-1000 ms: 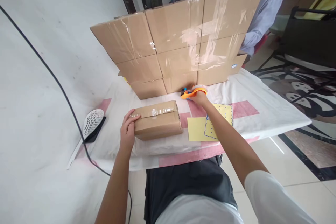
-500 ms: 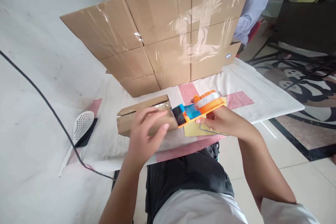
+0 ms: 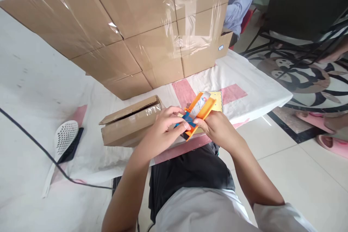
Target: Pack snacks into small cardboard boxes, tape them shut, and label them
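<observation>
My right hand [image 3: 219, 127] is closed around an orange and blue tape dispenser [image 3: 207, 106], which carries a roll of tape with a white core. My left hand [image 3: 170, 127] pinches at the dispenser's blue part with thumb and fingers; whether a tape end is between them is too small to make out. A closed-up cardboard box [image 3: 127, 127] lies on the table to the left of my hands, its top flaps showing a narrow gap. Partly behind my right hand is a yellow sheet with a scalloped edge [image 3: 218, 100].
A tall panel of taped cardboard [image 3: 152, 50] stands along the back of the cloth-covered table [image 3: 250, 79]. On the left lie a white slotted skimmer [image 3: 65, 136] and a black cable [image 3: 32, 139]. A person's sleeve [image 3: 241, 3], a dark chair [image 3: 301, 11] and pink slippers [image 3: 312, 120] show at right.
My left hand has moved from above the cardboard box to the tape dispenser and closed on it. The dispenser has tilted more upright, and the view has shifted right.
</observation>
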A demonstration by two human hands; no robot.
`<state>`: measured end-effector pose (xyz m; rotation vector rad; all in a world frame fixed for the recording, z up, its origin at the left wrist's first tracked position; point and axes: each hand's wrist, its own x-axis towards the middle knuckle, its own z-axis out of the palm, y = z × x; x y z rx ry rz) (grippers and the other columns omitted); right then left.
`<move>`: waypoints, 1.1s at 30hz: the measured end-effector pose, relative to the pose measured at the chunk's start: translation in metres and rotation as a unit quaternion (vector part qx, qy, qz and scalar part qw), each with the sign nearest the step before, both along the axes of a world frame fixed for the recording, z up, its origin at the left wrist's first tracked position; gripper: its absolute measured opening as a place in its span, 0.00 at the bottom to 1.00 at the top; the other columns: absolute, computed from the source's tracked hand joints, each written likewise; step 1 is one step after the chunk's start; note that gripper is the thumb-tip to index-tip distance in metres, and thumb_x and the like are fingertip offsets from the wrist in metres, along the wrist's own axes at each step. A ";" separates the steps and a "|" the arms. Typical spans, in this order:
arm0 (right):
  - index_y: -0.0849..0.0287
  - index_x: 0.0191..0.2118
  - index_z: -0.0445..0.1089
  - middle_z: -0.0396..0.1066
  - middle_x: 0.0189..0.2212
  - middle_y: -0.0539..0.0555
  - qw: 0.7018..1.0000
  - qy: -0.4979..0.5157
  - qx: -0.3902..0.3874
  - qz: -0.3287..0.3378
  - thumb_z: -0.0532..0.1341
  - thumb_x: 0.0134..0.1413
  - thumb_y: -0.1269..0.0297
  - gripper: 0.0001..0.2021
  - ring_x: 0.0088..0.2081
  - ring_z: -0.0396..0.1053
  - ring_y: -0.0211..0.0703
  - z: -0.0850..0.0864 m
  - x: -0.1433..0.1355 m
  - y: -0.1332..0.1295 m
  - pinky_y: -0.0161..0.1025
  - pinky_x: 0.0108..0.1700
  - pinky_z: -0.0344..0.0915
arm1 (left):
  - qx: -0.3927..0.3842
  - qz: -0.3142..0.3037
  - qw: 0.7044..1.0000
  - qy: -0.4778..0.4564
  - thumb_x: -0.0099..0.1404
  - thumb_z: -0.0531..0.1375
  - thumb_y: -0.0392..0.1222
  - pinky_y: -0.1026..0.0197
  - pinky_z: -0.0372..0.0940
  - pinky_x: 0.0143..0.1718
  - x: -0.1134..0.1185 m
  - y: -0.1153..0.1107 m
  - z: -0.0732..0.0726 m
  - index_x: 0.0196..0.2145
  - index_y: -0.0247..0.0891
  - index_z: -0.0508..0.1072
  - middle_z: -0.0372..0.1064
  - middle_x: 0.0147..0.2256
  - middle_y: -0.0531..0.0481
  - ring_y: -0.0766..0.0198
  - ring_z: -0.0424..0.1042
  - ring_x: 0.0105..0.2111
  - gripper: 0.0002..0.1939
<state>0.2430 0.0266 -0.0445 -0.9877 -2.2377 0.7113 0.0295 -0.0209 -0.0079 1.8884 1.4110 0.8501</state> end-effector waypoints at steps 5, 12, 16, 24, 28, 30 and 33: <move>0.57 0.24 0.66 0.66 0.21 0.53 0.995 0.049 0.033 -0.078 0.43 0.72 0.36 0.35 0.22 0.60 0.39 -0.008 -0.005 0.001 0.38 0.28 0.50 | -0.133 -0.032 0.990 -0.044 0.71 0.59 0.51 0.61 0.67 0.33 -0.002 -0.001 0.023 0.37 0.42 0.83 0.75 0.33 0.49 0.60 0.74 0.34 0.15; 0.55 0.19 0.53 0.55 0.15 0.49 0.959 0.146 0.055 -0.237 0.48 0.71 0.37 0.33 0.19 0.51 0.36 -0.021 -0.020 0.005 0.40 0.26 0.45 | -0.199 0.009 0.969 -0.146 0.72 0.58 0.47 0.62 0.63 0.31 0.008 -0.012 0.014 0.57 0.43 0.71 0.76 0.28 0.52 0.65 0.68 0.26 0.18; 0.55 0.19 0.52 0.54 0.15 0.48 0.944 0.175 0.062 -0.273 0.50 0.71 0.39 0.32 0.19 0.50 0.36 -0.023 -0.029 0.009 0.40 0.26 0.45 | -0.192 0.056 0.949 -0.244 0.70 0.60 0.49 0.62 0.60 0.30 0.019 -0.018 -0.011 0.44 0.43 0.63 0.75 0.28 0.54 0.67 0.64 0.24 0.11; 0.56 0.18 0.55 0.57 0.15 0.48 0.937 0.237 0.013 -0.258 0.52 0.72 0.43 0.32 0.19 0.53 0.35 -0.032 -0.043 0.022 0.38 0.26 0.48 | -0.169 0.117 0.923 -0.326 0.71 0.59 0.50 0.63 0.56 0.30 0.035 -0.034 -0.041 0.34 0.44 0.51 0.72 0.26 0.57 0.70 0.59 0.23 0.18; 0.54 0.17 0.45 0.46 0.14 0.46 0.913 0.271 -0.022 -0.303 0.52 0.69 0.38 0.34 0.18 0.46 0.34 -0.031 -0.040 0.035 0.39 0.24 0.42 | -0.197 0.115 0.915 -0.332 0.70 0.60 0.51 0.63 0.56 0.30 0.036 -0.040 -0.048 0.34 0.44 0.51 0.73 0.26 0.57 0.69 0.59 0.23 0.19; 0.54 0.17 0.44 0.45 0.14 0.45 0.915 0.272 -0.034 -0.296 0.52 0.68 0.36 0.35 0.18 0.44 0.34 -0.030 -0.039 0.038 0.38 0.23 0.41 | -0.200 0.121 0.911 -0.340 0.69 0.61 0.53 0.63 0.57 0.30 0.035 -0.040 -0.051 0.34 0.44 0.50 0.73 0.26 0.56 0.68 0.59 0.23 0.21; 0.54 0.17 0.44 0.46 0.14 0.46 0.919 0.268 -0.052 -0.283 0.52 0.67 0.34 0.36 0.18 0.45 0.34 -0.029 -0.039 0.039 0.38 0.23 0.42 | -0.200 0.131 0.907 -0.347 0.68 0.62 0.54 0.62 0.56 0.30 0.032 -0.039 -0.054 0.34 0.44 0.50 0.74 0.26 0.56 0.68 0.59 0.23 0.22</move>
